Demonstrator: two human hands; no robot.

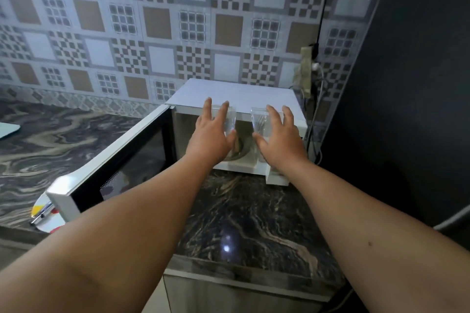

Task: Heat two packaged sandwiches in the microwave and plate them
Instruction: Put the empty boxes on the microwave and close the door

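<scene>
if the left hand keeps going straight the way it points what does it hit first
Probably the microwave's open cavity: the left hand, holding a clear packet, points into the opening. Depth inside is unclear.

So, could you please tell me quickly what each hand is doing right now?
Left hand: holding a clear sandwich packet at the open microwave.
Right hand: holding the other clear packet.

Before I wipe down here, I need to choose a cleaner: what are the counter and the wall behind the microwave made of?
Counter: looks like polished dark stone, veined, mirroring a lamp. Wall: glossy patterned ceramic tiles, probably; glare at top.
</scene>
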